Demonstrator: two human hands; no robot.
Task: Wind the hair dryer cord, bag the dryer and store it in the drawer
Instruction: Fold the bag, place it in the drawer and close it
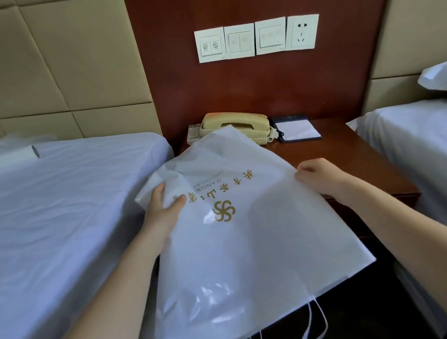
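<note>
The left hand (161,206) and right hand (320,176) each pinch an edge of the white drawstring bag (248,240). Best to find the drawstring mouth and spread it wide.

White filmy bag on polished wood, matt cloth either side.
Bag (255,244): thin white sheet, mostly matt, slightly see-through, shiny crinkled patches toward the near end, metallic-gold print (224,211); plastic or non-woven cloth, can't tell. Nightstand (356,151) and far wall panel (262,84): red-brown wood, smooth, polished sheen. Phone (236,123): cream plastic, glossy. Switch plates (256,38): white plastic, smooth. Notepad (298,130): matt white paper in a dark cover. Left sheet (52,220) and right sheet (427,148): white cloth, matt, creased. Headboard (46,64): beige padded panels, smooth, dull sheen, leather-like.
</note>
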